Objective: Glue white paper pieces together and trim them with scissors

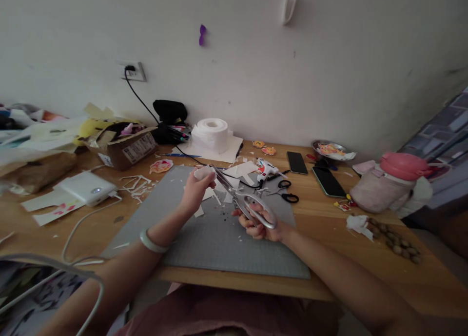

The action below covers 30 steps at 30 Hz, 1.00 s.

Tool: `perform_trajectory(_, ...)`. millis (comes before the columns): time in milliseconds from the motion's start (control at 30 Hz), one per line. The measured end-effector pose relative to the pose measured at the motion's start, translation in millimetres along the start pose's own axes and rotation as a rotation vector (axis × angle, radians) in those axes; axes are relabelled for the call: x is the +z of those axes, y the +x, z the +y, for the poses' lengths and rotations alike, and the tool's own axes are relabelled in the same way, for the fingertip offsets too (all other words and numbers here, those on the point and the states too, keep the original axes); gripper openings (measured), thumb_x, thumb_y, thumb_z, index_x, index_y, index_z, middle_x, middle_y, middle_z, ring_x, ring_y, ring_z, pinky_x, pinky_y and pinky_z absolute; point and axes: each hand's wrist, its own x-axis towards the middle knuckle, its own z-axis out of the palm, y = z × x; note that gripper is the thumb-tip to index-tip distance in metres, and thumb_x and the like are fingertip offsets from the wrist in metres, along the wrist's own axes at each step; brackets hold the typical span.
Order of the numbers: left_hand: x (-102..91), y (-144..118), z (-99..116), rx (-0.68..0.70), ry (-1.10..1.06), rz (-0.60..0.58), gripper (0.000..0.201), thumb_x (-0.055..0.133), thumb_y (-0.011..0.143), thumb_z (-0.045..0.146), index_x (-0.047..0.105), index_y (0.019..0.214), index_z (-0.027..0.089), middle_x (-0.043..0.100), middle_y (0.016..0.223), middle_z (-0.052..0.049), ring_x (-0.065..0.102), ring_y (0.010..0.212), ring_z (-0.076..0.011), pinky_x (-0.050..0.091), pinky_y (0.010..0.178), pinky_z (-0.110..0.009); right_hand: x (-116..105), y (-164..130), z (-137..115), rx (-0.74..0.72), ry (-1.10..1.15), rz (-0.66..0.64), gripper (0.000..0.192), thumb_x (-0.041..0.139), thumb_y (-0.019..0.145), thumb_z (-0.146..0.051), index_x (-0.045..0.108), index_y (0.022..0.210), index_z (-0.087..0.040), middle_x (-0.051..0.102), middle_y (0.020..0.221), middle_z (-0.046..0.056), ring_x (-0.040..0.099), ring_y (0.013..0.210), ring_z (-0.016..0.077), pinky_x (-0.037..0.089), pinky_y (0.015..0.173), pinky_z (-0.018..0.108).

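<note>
My left hand (194,190) pinches a small white piece of paper (204,173) above the grey cutting mat (219,250). With fingers through the handles, my right hand (261,224) grips large silver scissors (256,207). Their blades point up and left, close to the paper; whether they touch it I cannot tell. Under and behind the hands, white paper scraps (243,170) and small dark bits lie on the mat. A white hot glue gun (266,170) rests at the mat's back right, near black-handled scissors (290,191).
A paper roll (210,135) stands at the back by the wall. Two phones (297,162) and a pink-lidded bottle (387,182) sit to the right. On the left are a cardboard box (124,148) and a white power bank (86,187) with a cable (75,228).
</note>
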Motion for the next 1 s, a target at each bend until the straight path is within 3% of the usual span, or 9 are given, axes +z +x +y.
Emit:
perform_trajectory(533, 0.4, -0.6, 1.0, 0.001, 0.017, 0.002, 0.022, 0.064, 0.062, 0.03, 0.05, 0.075, 0.018, 0.054, 0.053, 0.007, 0.05, 0.045, -0.0094, 0.039, 0.047, -0.022, -2.3, 1.2, 1.8, -0.023, 0.002, -0.101, 0.043, 0.063, 0.075, -0.048, 0.056, 0.103, -0.016, 0.039, 0.059, -0.009, 0.016, 0.036, 0.0004, 0.003, 0.036, 0.017)
perform_trajectory(1000, 0.3, -1.2, 3.0, -0.016, 0.049, -0.014, 0.017, 0.06, 0.063, 0.026, 0.045, 0.071, 0.02, 0.049, 0.047, 0.009, 0.046, 0.043, -0.0086, 0.038, 0.046, -0.022, 0.8, 0.6, 2.2, -0.017, 0.026, -0.06, 0.039, 0.068, 0.07, -0.046, 0.058, 0.095, -0.016, 0.04, 0.058, -0.009, 0.018, 0.036, -0.0005, 0.005, 0.036, 0.016)
